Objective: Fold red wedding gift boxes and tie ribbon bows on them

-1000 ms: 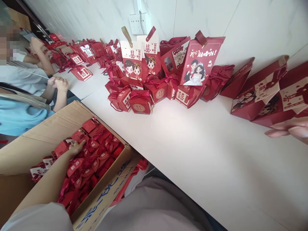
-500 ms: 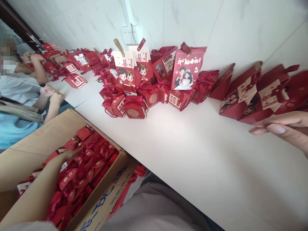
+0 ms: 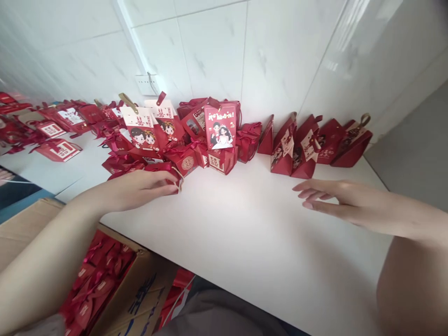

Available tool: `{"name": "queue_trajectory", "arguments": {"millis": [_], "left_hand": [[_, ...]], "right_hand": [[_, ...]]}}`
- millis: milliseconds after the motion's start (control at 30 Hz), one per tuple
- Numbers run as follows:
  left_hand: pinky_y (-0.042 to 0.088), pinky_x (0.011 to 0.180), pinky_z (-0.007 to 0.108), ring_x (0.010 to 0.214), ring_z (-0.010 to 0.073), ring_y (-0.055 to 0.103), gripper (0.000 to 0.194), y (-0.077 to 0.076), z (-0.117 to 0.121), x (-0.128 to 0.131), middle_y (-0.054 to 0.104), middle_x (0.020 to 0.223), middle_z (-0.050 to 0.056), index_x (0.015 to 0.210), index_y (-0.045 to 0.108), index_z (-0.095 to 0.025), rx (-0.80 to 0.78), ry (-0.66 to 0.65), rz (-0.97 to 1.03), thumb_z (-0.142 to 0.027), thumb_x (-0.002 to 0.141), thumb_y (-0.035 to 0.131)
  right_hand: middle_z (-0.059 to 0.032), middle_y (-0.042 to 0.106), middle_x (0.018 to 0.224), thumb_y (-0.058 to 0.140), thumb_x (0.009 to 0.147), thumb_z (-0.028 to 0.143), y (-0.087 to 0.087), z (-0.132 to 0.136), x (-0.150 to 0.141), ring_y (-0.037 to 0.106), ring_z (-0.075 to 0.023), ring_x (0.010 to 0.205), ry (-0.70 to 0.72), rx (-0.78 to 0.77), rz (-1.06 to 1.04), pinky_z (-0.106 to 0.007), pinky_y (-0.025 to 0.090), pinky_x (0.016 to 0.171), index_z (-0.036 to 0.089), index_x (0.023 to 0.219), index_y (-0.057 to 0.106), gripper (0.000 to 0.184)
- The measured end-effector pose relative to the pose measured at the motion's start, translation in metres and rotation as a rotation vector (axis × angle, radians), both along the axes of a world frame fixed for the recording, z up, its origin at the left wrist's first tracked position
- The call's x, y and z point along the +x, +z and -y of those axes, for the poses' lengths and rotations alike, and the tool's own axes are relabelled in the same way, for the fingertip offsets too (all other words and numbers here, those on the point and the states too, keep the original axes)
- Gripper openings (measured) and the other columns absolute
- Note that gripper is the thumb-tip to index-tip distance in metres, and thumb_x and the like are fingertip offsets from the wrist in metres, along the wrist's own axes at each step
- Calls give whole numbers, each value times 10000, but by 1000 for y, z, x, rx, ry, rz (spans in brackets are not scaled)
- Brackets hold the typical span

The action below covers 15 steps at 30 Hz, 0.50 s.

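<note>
Left hand (image 3: pixel 140 189) is at a corded red box (image 3: pixel 171 169), grip undeterminable, right hand (image 3: pixel 336 198) loosely open, empty; other boxes (image 3: pixel 350 151) line the counter's (image 3: pixel 238 224) rear, apparently for wall (image 3: pixel 276 56) support.

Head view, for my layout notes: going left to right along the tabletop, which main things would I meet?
Foremost red box of the far-left group, left hand, bride-and-groom gift box, slim triangular red box, right hand.

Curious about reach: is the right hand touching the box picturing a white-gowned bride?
Apart: the head view shows white tabletop between the right hand and the bride box.
</note>
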<state>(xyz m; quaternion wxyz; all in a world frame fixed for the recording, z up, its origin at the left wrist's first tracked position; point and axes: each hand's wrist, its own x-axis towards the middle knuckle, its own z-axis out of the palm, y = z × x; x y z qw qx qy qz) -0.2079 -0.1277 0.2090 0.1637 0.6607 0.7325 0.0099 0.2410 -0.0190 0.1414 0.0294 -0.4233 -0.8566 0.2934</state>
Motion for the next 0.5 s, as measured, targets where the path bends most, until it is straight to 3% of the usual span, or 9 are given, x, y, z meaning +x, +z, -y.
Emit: {"name": "queue_trajectory", "arguments": {"millis": [100, 200, 267, 333, 433, 500], "left_hand": [[473, 738, 215, 914, 203, 695, 528, -2, -44, 49, 742, 1071, 12, 1200, 700, -320, -194, -222, 192, -612, 760, 677], [470, 722, 219, 936, 215, 702, 503, -24, -88, 92, 736, 1124, 40, 1170, 720, -288, -209, -409, 323, -553, 743, 717], [466, 708, 224, 912, 209, 703, 479, -49, -115, 121, 746, 1093, 46, 1147, 728, -276, -245, -480, 337, -540, 747, 720], [473, 708, 235, 896, 203, 697, 439, -79, -137, 146, 751, 1040, 43, 1131, 724, -254, -273, -533, 372, -516, 779, 694], [502, 775, 272, 876, 193, 684, 351, -131, -155, 175, 738, 952, 59, 1089, 705, -193, -147, -564, 543, -441, 856, 614], [518, 854, 303, 965, 190, 670, 324, -165, -158, 186, 690, 1120, 89, 1113, 669, -188, 107, -504, 707, -402, 890, 575]], "right_hand": [[-32, 703, 1188, 502, 941, 542, 0, -12, -6, 679, -266, 1069, -120, 146, -55, -398, 567, 885, 332, 1200, 627, 356], [-94, 668, 1210, 514, 934, 432, -21, -40, -16, 653, -294, 1109, -292, 368, -187, -449, 526, 964, 252, 1124, 681, 311], [-159, 477, 1461, 540, 919, 394, -45, -65, -20, 494, -352, 1330, -511, 618, -321, -511, 451, 1067, 220, 1226, 672, 377], [-165, 313, 1585, 553, 911, 396, -69, -88, -21, 341, -386, 1441, -616, 728, -391, -584, 362, 1125, 225, 1325, 632, 454], [-171, 421, 1532, 534, 909, 364, -87, -110, -13, 396, -360, 1421, -620, 607, -422, -569, 344, 1150, 180, 1317, 645, 462], [-173, 551, 1420, 499, 921, 319, -83, -114, -3, 529, -342, 1311, -642, 538, -362, -514, 411, 1107, 152, 1211, 712, 397]]}}
